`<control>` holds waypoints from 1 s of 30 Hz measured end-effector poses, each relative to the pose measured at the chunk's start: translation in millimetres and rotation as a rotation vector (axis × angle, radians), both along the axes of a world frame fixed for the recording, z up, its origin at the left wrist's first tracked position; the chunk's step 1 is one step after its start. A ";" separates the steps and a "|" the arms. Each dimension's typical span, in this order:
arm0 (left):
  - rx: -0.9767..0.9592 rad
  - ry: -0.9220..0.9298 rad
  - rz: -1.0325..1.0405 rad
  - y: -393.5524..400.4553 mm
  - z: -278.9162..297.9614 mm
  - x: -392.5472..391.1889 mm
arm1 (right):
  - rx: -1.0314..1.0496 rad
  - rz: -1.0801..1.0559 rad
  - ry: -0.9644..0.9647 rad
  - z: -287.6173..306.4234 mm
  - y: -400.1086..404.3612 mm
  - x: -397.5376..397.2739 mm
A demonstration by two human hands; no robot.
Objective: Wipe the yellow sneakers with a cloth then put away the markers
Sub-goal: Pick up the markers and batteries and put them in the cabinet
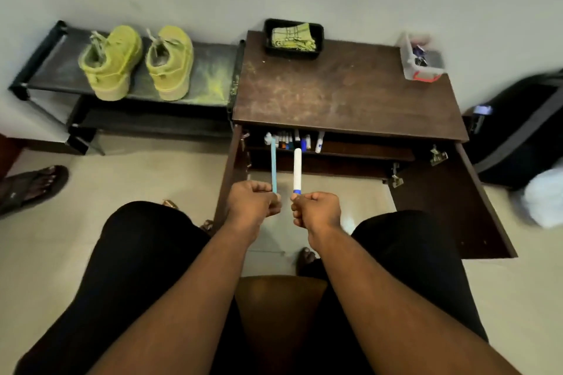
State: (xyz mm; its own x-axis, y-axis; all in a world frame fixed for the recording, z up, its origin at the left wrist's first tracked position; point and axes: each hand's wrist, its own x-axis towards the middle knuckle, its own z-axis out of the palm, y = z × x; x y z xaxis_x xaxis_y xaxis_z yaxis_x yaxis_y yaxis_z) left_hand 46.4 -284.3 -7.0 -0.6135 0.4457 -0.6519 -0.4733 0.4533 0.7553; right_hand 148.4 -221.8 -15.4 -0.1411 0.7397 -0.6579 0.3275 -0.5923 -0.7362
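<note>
A light blue marker (274,166) is pinched at its near end by the left hand (253,202), and a white marker (297,170) likewise by the right hand (316,210). Both long axes are pointed away from the hands, toward the open cabinet shelf (350,149) just beyond, where other markers (292,140) are stored. The sneakers (137,62) are seen far left.

**What sits on what**

I take the cabinet (344,91) as my landmark. On its top, at the far edge, I see a black tray (268,39) with a cloth (293,36); a clear box (422,59) sits at the far right corner. Markers (292,140) stand on its inner shelf. Left of it, a rack (210,70) carries two sneakers (137,62).
</note>
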 end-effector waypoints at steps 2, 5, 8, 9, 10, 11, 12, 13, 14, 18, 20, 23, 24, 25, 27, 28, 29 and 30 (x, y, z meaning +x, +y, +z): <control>-0.045 -0.006 -0.024 22.6 -21.8 7.0 | -0.046 -0.038 -0.026 -21.2 12.9 2.8; -0.115 0.013 -0.082 57.6 -59.4 10.8 | -0.101 -0.120 -0.045 -53.3 39.8 -3.4; -0.140 0.062 -0.135 97.9 -94.0 8.4 | -0.094 -0.143 -0.091 -88.0 80.7 -22.4; -0.139 0.076 -0.156 110.0 -102.2 6.4 | -0.083 -0.135 -0.106 -96.7 94.3 -27.9; -0.138 0.098 -0.189 122.9 -110.8 5.0 | -0.072 -0.133 -0.119 -107.9 108.5 -32.0; -0.132 0.129 -0.216 135.4 -117.9 3.3 | -0.064 -0.136 -0.129 -116.2 121.9 -34.7; -0.134 0.156 -0.232 147.7 -124.5 2.0 | -0.055 -0.136 -0.147 -125.2 134.6 -35.5; -0.136 0.174 -0.233 158.2 -130.2 0.7 | -0.040 -0.124 -0.169 -132.8 145.3 -35.0; -0.143 0.184 -0.224 167.2 -135.5 -0.9 | -0.017 -0.103 -0.193 -138.7 154.5 -34.2; -0.189 0.268 -0.208 192.3 -166.3 -6.3 | 0.017 -0.068 -0.194 -162.2 177.0 -35.6; -0.190 0.312 -0.235 197.5 -176.1 -7.2 | 0.038 -0.048 -0.183 -169.7 182.0 -39.9; -0.181 0.367 -0.245 205.8 -184.0 -9.1 | 0.057 -0.057 -0.169 -181.6 188.9 -47.6; -0.181 0.378 -0.239 208.1 -185.0 -10.0 | 0.060 -0.073 -0.181 -184.2 190.8 -49.4; -0.180 0.387 -0.234 210.1 -186.6 -10.8 | 0.060 -0.088 -0.195 -186.7 192.4 -50.6; -0.173 0.389 -0.222 213.3 -189.9 -12.3 | 0.063 -0.101 -0.219 -190.2 194.9 -51.1; -0.175 0.387 -0.224 214.8 -191.2 -12.9 | 0.065 -0.102 -0.224 -191.1 195.8 -50.5; -0.177 0.390 -0.228 216.4 -192.6 -12.9 | 0.066 -0.104 -0.226 -190.9 196.5 -49.6; -0.182 0.391 -0.226 218.6 -193.4 -12.5 | 0.066 -0.107 -0.225 -191.0 197.8 -48.4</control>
